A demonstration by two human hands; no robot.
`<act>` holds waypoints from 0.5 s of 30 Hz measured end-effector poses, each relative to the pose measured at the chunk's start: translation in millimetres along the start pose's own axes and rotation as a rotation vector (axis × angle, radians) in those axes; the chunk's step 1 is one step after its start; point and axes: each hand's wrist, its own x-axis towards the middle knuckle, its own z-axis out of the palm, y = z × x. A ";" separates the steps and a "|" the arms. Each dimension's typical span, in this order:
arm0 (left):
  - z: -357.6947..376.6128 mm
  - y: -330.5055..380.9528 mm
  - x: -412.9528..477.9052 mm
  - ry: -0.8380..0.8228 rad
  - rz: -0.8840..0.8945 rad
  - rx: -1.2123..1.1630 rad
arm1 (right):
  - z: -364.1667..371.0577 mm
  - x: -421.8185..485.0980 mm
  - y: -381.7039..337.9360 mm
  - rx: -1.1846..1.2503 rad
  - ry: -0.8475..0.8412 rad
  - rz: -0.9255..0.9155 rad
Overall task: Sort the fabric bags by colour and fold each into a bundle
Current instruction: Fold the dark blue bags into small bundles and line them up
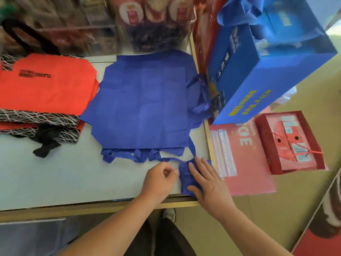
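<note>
A stack of flat blue fabric bags (144, 100) lies in the middle of the pale table (55, 182), handles trailing at its near edge. At the left sits a pile of red bags (46, 85) with black-and-white net-patterned parts. Near the table's front right corner lies a small folded blue bundle (185, 179). My right hand (208, 182) presses flat on that bundle with straight fingers. My left hand (160, 180) is just left of it, fingers curled, pinching the bundle's left edge.
A large blue gift box (267, 71) stands tilted at the table's right edge. On the floor to the right lie a pink flat package (245, 163) and a red boxed carrier bag (289, 143). Packaged goods line the back wall.
</note>
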 end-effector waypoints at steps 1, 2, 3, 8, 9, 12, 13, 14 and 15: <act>-9.3 -6.1 0.0 0.000 0.007 0.041 | 0.5 1.0 1.2 -0.020 -0.006 -0.010; -18.1 -11.7 -0.1 -0.001 0.004 0.065 | 0.1 1.5 1.6 -0.029 -0.012 -0.015; -26.2 -15.6 -0.5 -0.001 -0.005 0.068 | -2.5 1.2 0.1 -0.028 -0.017 -0.013; -57.7 -24.0 -11.0 -0.020 -0.016 0.062 | -31.2 2.4 -8.2 0.053 -0.076 0.085; -64.9 -26.6 -14.1 -0.017 -0.011 0.060 | -39.3 3.1 -13.4 0.060 -0.038 0.083; -95.2 -28.8 -12.5 0.029 0.009 0.084 | -61.8 21.6 -34.8 0.105 0.178 0.128; -107.4 -30.1 -6.9 0.063 0.027 0.098 | -68.9 34.3 -45.6 0.145 0.215 0.156; -120.7 -31.4 0.2 0.107 0.046 0.117 | -73.4 49.6 -57.3 0.193 0.233 0.164; -134.0 -32.0 8.1 0.158 0.058 0.130 | -75.6 66.2 -68.3 0.230 0.233 0.164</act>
